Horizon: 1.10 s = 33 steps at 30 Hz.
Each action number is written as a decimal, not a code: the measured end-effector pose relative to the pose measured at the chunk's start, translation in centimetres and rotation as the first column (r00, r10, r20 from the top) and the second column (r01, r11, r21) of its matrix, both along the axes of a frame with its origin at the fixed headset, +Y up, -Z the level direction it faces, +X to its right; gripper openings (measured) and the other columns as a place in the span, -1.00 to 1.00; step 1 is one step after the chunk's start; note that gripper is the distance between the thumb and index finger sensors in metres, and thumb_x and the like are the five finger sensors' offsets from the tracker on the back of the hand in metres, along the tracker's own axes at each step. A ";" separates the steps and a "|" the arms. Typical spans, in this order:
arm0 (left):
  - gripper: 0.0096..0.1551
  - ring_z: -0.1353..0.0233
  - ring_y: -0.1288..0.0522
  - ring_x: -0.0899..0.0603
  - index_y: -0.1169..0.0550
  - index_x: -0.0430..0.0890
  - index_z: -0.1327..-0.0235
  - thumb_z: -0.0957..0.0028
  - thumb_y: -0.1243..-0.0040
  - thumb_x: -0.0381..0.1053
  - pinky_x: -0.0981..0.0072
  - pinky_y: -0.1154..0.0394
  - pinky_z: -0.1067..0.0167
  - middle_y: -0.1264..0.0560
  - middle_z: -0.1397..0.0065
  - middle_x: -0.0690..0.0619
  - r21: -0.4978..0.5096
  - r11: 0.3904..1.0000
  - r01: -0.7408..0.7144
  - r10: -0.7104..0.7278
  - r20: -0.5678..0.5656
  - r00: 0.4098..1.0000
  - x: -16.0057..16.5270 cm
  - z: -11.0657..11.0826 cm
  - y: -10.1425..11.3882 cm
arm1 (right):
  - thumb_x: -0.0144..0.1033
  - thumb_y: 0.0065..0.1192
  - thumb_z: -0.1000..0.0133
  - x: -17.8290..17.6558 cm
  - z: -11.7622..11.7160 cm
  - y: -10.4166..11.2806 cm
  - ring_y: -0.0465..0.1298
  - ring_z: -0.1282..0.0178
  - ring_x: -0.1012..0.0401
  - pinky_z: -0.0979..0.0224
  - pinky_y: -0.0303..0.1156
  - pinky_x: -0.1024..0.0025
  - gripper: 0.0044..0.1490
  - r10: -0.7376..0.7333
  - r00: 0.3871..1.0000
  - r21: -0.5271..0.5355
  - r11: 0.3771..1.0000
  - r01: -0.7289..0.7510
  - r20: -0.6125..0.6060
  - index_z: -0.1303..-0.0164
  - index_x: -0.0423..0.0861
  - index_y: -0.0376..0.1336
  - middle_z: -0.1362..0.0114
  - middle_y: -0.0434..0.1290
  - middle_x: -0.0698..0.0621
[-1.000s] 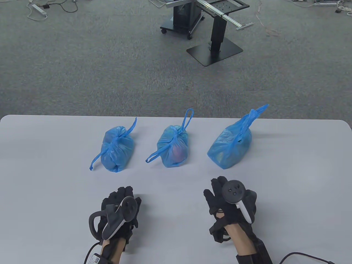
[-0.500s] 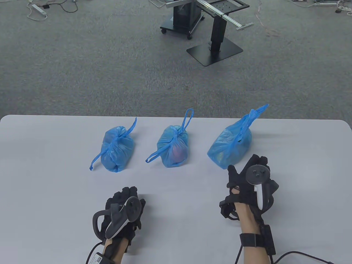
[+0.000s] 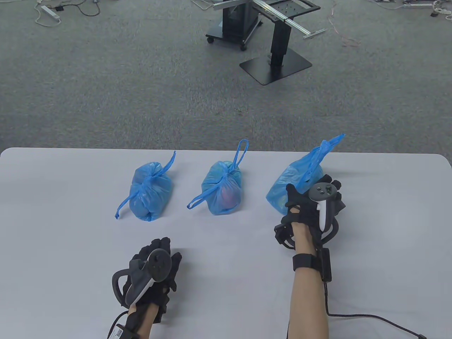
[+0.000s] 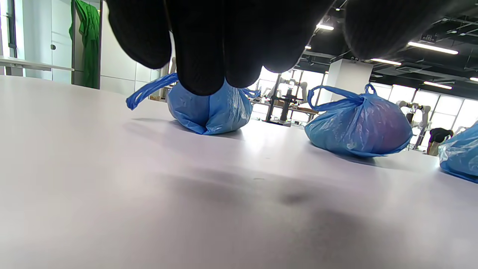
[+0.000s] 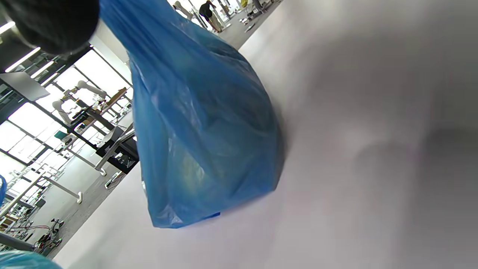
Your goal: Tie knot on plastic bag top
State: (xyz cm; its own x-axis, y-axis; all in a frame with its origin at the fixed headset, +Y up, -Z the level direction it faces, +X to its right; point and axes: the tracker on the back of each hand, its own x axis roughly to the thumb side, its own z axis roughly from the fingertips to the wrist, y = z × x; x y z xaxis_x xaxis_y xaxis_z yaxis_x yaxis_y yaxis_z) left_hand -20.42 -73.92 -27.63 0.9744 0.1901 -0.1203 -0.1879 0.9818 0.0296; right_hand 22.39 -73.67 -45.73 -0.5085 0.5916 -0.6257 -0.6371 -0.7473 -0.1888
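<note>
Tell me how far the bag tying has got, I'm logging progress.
The left bag and middle bag already look knotted. The right hand is at the right bag, whose top looks untied; grip hidden. The left hand rests on the table.

Thin, crinkled blue plastic film, translucent and glossy with pale highlights, on the bag [image 3: 295,180] under the right hand's fingers [image 3: 335,184]; same shiny, wrinkled film on the middle bag [image 3: 222,190] and the left bag [image 3: 151,192], well beyond the left hand's fingertips [image 4: 209,71]. Matt black knitted cloth on both gloves, finely textured up close. Smooth pale table top [image 3: 53,212] below the fingers, satin, faintly reflective. Rough grey carpet [image 3: 106,88] far past the fingers; matt black metal stand [image 3: 279,60] there
</note>
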 end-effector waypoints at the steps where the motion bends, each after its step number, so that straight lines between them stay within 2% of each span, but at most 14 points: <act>1: -0.20 -0.53 -0.53 -0.17 -0.45 0.12 -0.54 -0.04 -0.12 0.43 -0.15 -0.42 -0.44 -0.44 -0.58 0.12 0.004 1.000 -0.006 0.006 -0.002 1.000 -0.1 0.0 0.1 | 0.56 0.08 -0.01 0.1 -0.4 -0.3 -0.61 -0.73 0.01 -0.76 -0.48 -0.17 0.44 -0.022 1.000 -0.007 1.000 0.022 0.007 -0.37 0.26 -0.81 -0.60 -0.84 0.17; 8: -0.20 -0.53 -0.53 -0.17 -0.45 0.11 -0.54 -0.04 -0.12 0.43 -0.15 -0.42 -0.44 -0.44 -0.58 0.12 0.006 1.000 0.009 -0.009 -0.009 1.000 -0.2 0.1 0.4 | 0.55 0.06 -0.04 0.7 -2.8 -2.7 -0.63 -0.73 0.02 -0.76 -0.49 -0.17 0.44 -0.158 0.987 -0.039 0.987 0.158 0.003 -0.34 0.26 -0.84 -0.60 -0.85 0.18; 12: -0.20 -0.53 -0.54 -0.17 -0.46 0.11 -0.53 -0.04 -0.12 0.43 -0.16 -0.42 -0.43 -0.45 -0.58 0.11 0.008 1.000 0.008 -0.008 -0.015 1.000 -0.3 0.2 0.4 | 0.40 -0.03 -0.16 0.9 -3.3 -3.7 -0.55 -0.77 0.04 -0.77 -0.46 -0.13 0.21 -0.221 0.975 0.010 0.975 0.220 0.026 -0.46 0.31 -0.72 -0.68 -0.73 0.18; 16: -0.21 -0.52 -0.54 -0.17 -0.46 0.11 -0.52 -0.04 -0.12 0.43 -0.15 -0.43 -0.43 -0.46 -0.57 0.11 0.000 1.000 0.002 -0.002 -0.022 1.000 -0.4 0.2 0.3 | 0.28 -0.11 -0.22 1.1 -3.3 -4.0 -0.51 -0.78 0.08 -0.79 -0.42 -0.09 -0.08 -0.315 0.948 0.072 0.947 0.313 0.031 -0.61 0.39 -0.43 -0.73 -0.62 0.25; 19: -0.20 -0.52 -0.54 -0.18 -0.46 0.11 -0.53 -0.04 -0.12 0.43 -0.16 -0.42 -0.43 -0.45 -0.57 0.11 -0.007 1.000 -0.006 0.005 -0.026 1.000 -0.6 0.2 0.2 | 0.21 -0.14 -0.24 1.5 -3.1 -3.9 -0.43 -0.80 0.11 -0.81 -0.36 -0.05 -0.20 -0.383 0.924 0.134 0.916 0.377 0.020 -0.64 0.41 -0.29 -0.77 -0.51 0.28; 25: -0.20 -0.52 -0.54 -0.18 -0.46 0.11 -0.53 -0.04 -0.12 0.43 -0.15 -0.43 -0.43 -0.45 -0.57 0.11 -0.012 1.000 -0.009 0.008 -0.026 1.000 -0.6 0.3 0.3 | 0.11 -0.11 -0.26 2.8 -2.0 -3.0 -0.14 -0.85 0.14 -0.83 -0.19 -0.01 -0.32 -0.413 0.909 0.227 0.892 0.392 0.054 -0.63 0.34 -0.06 -0.82 -0.13 0.27; 33: -0.21 -0.52 -0.54 -0.18 -0.47 0.11 -0.52 -0.04 -0.12 0.42 -0.15 -0.43 -0.43 -0.46 -0.57 0.11 -0.003 1.000 -0.030 0.030 -0.012 0.999 -0.4 0.4 0.5 | 0.05 -0.07 -0.26 4.4 -0.3 -1.4 0.06 -0.80 0.09 -0.81 -0.08 -0.02 -0.36 -0.460 0.886 0.338 0.846 0.413 0.067 -0.60 0.24 0.05 -0.76 0.12 0.19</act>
State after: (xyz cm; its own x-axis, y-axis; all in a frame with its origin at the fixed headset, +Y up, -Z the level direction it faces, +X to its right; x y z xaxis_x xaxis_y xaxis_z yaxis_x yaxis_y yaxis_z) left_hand -20.82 -73.44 -27.26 0.9667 0.2191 -0.1324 -0.2172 0.9757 0.0284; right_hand 26.75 -75.04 -45.99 -0.0732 0.9038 -0.4216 -0.8330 -0.2878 -0.4725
